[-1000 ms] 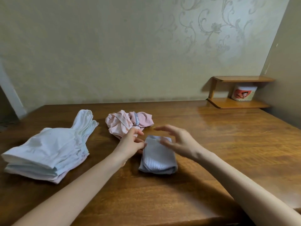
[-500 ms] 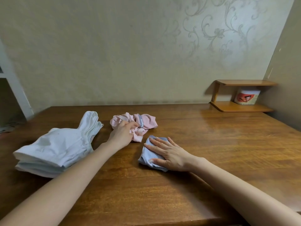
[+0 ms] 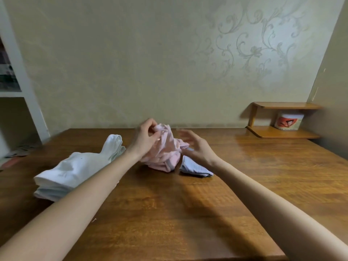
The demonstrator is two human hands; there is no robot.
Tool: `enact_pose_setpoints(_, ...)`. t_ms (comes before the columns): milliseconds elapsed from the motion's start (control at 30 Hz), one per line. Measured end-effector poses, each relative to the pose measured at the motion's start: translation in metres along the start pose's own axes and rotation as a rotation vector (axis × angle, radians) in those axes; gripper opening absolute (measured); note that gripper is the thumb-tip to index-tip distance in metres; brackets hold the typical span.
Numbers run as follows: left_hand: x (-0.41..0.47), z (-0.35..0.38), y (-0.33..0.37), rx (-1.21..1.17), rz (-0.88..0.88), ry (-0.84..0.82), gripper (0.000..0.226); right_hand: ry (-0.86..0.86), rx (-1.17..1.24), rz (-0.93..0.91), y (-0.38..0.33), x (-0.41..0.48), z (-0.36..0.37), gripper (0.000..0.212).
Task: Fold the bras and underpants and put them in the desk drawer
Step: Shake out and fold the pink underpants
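Note:
My left hand (image 3: 145, 137) pinches the top of a crumpled pink undergarment (image 3: 163, 157) and holds it lifted above the wooden desk (image 3: 169, 213), its lower part still bunched on the surface. My right hand (image 3: 195, 146) hovers just to its right, fingers spread, holding nothing. A folded pale blue-grey undergarment (image 3: 195, 167) lies on the desk under my right wrist. A stack of folded white garments (image 3: 75, 169) rests to the left, partly behind my left forearm. No drawer is in view.
A small two-tier wooden shelf (image 3: 282, 133) stands at the desk's back right corner with a white tub (image 3: 288, 122) on its lower tier. The wall runs along the back edge. A white shelf unit (image 3: 20, 87) stands at the far left.
My left hand has gripped the pink garment and raised it off the desk. My right hand has lifted off the folded blue-grey garment and moved up toward the pink one.

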State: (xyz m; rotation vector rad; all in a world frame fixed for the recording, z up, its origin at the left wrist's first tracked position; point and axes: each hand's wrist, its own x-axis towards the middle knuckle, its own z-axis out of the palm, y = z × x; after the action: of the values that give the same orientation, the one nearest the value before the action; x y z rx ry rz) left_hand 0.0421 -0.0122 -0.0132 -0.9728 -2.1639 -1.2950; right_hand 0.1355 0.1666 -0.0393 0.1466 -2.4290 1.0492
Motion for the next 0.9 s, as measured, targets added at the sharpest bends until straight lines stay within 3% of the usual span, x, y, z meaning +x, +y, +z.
enact_pose_setpoints(100, 0.009, -0.015, 0.022, -0.344, -0.043, -0.078, 0.015, 0.03, 0.537, 0.115, -0.032, 0.015, -0.004, 0.077)
enact_pose_setpoints(167, 0.009, -0.025, 0.032, -0.484, -0.074, -0.142, 0.004, -0.042, 0.719, 0.172, -0.041, 0.025, -0.015, 0.066)
enact_pose_setpoints(267, 0.01, -0.031, 0.043, -0.513, -0.064, -0.184, 0.01, -0.225, 0.711, 0.167, -0.05, 0.03, -0.032, 0.028)
enact_pose_setpoints(333, 0.012, -0.031, 0.049, -0.452, -0.08, -0.182, 0.014, -0.273, 0.643, 0.133, -0.057, 0.03, -0.037, 0.015)
enact_pose_setpoints(400, 0.013, -0.03, 0.053, -0.538, -0.168, -0.231, 0.015, -0.252, 0.685, 0.092, -0.067, 0.032, -0.041, 0.008)
enact_pose_setpoints(467, 0.012, -0.028, 0.054, -0.606, -0.235, -0.347, 0.007, -0.203, 0.778, 0.081, -0.072, 0.034, -0.047, 0.012)
enact_pose_setpoints(567, 0.004, -0.023, 0.052, -0.375, -0.247, -0.485, 0.018, -0.125, 0.989, 0.142, -0.072, 0.032, -0.066, 0.016)
enact_pose_setpoints(667, -0.002, -0.018, 0.036, -0.17, -0.266, -0.422, 0.023, -0.018, 1.202, 0.163, -0.062, 0.023, -0.092, 0.007)
enact_pose_setpoints(767, -0.004, -0.02, 0.006, -0.047, -0.484, -0.329, 0.025, 0.039, 1.276, 0.174, -0.044, 0.012, -0.107, 0.027)
enact_pose_setpoints(833, -0.008, -0.023, 0.0, -0.171, -0.666, -0.302, 0.027, 0.038, 1.296, 0.166, -0.033, 0.006, -0.109, 0.026)
enact_pose_setpoints(900, -0.01, -0.023, -0.001, -0.489, -0.757, -0.313, 0.011, 0.042, 1.3, 0.17, -0.025, 0.001, -0.108, 0.012)
